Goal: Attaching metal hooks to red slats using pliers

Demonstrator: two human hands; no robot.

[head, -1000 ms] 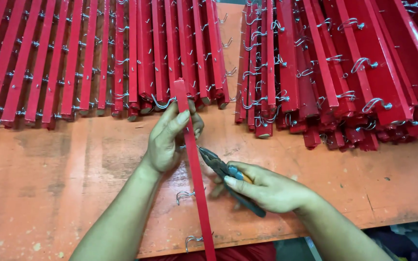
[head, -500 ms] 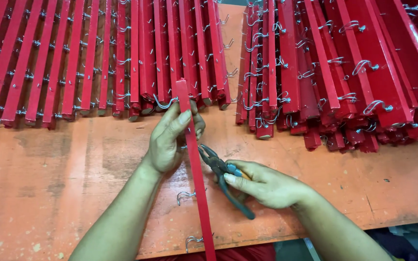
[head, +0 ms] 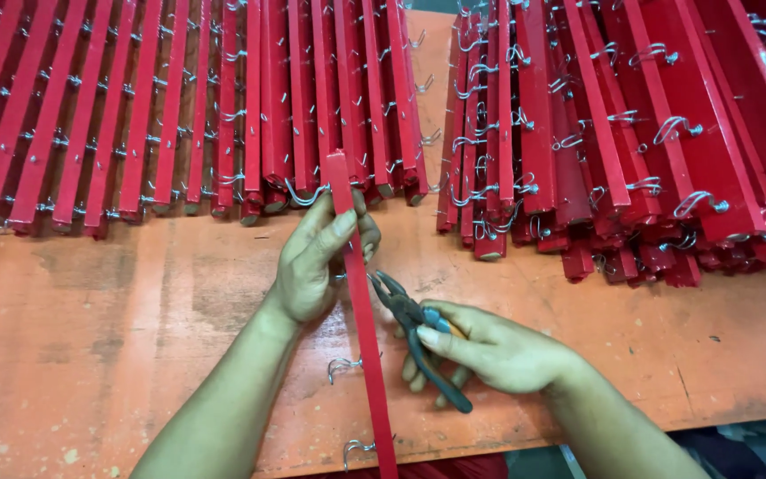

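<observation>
Left hand (head: 316,262) wrapped around the red strip (head: 361,302), pinning it to the tabletop (head: 117,328); right hand (head: 489,350) gripping pliers (head: 418,337), nose angled at it.

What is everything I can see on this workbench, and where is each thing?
single red strip: one, red, lying lengthwise mid-bench under the left hand, with wire hooks along its left edge
wire hooks: several, silver, fixed to the strips
left stack of strips: many, red, back left
right stack of strips: many, red, back right, piled more loosely
pliers: one pair, dark with bluish handles, right of the single strip
workbench: one, orange, worn
left hand: one, gripping the single strip
right hand: one, holding the pliers, tips pointing toward the strip
</observation>
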